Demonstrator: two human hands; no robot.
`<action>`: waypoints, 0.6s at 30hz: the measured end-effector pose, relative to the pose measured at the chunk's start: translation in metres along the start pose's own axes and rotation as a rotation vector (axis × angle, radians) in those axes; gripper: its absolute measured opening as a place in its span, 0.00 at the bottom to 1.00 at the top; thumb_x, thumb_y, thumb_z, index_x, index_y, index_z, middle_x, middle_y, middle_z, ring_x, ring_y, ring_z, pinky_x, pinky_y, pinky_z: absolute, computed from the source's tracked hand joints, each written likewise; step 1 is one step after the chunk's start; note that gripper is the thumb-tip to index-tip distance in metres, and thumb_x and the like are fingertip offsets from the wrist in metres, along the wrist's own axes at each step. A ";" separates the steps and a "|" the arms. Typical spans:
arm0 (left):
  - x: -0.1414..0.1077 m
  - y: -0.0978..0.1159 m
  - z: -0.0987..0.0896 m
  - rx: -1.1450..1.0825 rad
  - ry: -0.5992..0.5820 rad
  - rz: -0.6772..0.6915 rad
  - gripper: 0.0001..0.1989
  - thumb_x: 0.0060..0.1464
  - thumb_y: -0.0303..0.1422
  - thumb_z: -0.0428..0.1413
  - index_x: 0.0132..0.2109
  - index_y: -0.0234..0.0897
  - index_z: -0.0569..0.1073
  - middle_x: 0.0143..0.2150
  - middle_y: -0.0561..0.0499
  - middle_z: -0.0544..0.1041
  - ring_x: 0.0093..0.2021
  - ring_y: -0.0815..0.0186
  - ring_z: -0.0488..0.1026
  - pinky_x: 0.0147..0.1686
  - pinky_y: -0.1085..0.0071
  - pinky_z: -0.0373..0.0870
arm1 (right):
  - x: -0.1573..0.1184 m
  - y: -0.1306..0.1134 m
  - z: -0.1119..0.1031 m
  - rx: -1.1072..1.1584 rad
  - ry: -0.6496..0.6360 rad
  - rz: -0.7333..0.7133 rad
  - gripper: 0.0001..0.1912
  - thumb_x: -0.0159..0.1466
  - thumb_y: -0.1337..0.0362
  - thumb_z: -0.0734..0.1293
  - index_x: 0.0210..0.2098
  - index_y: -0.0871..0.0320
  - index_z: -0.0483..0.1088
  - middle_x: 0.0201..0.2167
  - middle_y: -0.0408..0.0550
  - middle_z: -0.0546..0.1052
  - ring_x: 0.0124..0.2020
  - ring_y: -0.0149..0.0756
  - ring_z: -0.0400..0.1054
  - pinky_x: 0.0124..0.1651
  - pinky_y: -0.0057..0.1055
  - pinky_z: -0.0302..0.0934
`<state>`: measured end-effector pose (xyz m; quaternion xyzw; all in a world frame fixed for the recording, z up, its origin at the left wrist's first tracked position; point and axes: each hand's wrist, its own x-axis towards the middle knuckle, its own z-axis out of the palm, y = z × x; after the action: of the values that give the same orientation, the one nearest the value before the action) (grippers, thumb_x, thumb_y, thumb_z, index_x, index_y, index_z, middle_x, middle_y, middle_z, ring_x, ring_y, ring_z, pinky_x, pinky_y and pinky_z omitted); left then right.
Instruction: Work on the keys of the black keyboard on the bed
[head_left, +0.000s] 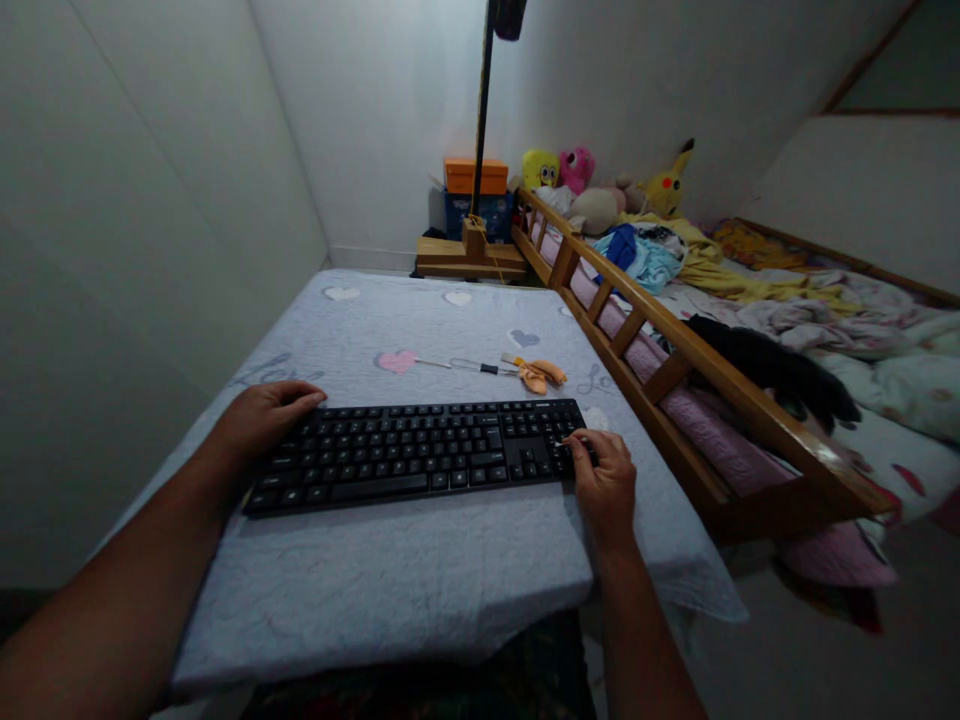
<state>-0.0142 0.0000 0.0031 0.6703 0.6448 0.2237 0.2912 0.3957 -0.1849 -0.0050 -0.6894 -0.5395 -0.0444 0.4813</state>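
A black keyboard (412, 450) lies on the cloth-covered table, slightly slanted. My left hand (262, 420) grips its left end, the thumb and fingers by the upper left corner; part of the fingers is hidden. At the number pad, my right hand (606, 472) is closed in a pinch on a thin cotton swab (562, 442), whose pale tip is at the keys. Behind the keyboard lie a thin white stick (433, 363), a wire-loop tool with a black handle (480, 367), and an orange cloth (541, 374) bunched against a small brush (511, 359).
The table's pale cloth (420, 570) has printed hearts and hangs over the front edge. A wooden bed rail (675, 360) runs along the right side, with bedding and plush toys beyond. Behind the table stand a lamp pole (484, 110) and an orange box (475, 176).
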 end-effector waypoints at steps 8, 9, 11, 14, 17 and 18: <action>-0.002 0.004 0.000 -0.017 0.005 -0.015 0.23 0.46 0.51 0.55 0.39 0.37 0.79 0.31 0.51 0.81 0.34 0.58 0.76 0.35 0.68 0.67 | 0.000 -0.004 0.001 0.058 -0.063 -0.026 0.07 0.65 0.61 0.66 0.34 0.54 0.76 0.32 0.46 0.76 0.39 0.40 0.69 0.47 0.39 0.61; -0.002 0.004 0.000 -0.012 0.005 -0.013 0.23 0.45 0.51 0.55 0.39 0.37 0.79 0.31 0.51 0.81 0.34 0.58 0.76 0.35 0.68 0.67 | 0.000 -0.004 0.002 0.058 -0.069 -0.031 0.07 0.65 0.61 0.66 0.34 0.54 0.76 0.32 0.46 0.76 0.39 0.40 0.69 0.47 0.39 0.61; -0.002 0.004 0.000 0.003 0.008 -0.005 0.23 0.45 0.52 0.55 0.38 0.37 0.79 0.32 0.51 0.81 0.35 0.58 0.76 0.35 0.68 0.67 | 0.000 -0.005 0.002 0.058 -0.067 -0.035 0.07 0.65 0.61 0.66 0.34 0.54 0.76 0.32 0.46 0.76 0.39 0.41 0.69 0.47 0.39 0.61; -0.001 0.002 0.000 0.008 0.008 -0.007 0.24 0.45 0.52 0.55 0.39 0.37 0.79 0.31 0.52 0.80 0.34 0.59 0.75 0.35 0.68 0.67 | 0.001 -0.004 0.001 0.047 -0.053 -0.034 0.08 0.65 0.61 0.66 0.33 0.54 0.76 0.31 0.47 0.76 0.38 0.41 0.69 0.46 0.39 0.61; 0.000 0.000 0.000 -0.007 0.002 -0.009 0.23 0.46 0.51 0.55 0.39 0.37 0.79 0.31 0.52 0.80 0.34 0.59 0.75 0.35 0.68 0.67 | 0.000 -0.001 0.000 0.029 -0.014 -0.006 0.08 0.65 0.61 0.65 0.33 0.55 0.76 0.32 0.47 0.76 0.38 0.41 0.69 0.46 0.40 0.61; 0.001 0.000 0.000 -0.007 0.000 -0.005 0.23 0.46 0.51 0.55 0.39 0.37 0.79 0.31 0.52 0.80 0.34 0.59 0.75 0.35 0.68 0.67 | 0.000 0.000 0.000 0.021 -0.002 0.000 0.08 0.65 0.61 0.65 0.33 0.55 0.76 0.32 0.47 0.76 0.38 0.41 0.69 0.46 0.40 0.61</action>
<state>-0.0147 0.0006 0.0030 0.6677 0.6457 0.2254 0.2939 0.3957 -0.1846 -0.0046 -0.6846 -0.5403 -0.0380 0.4879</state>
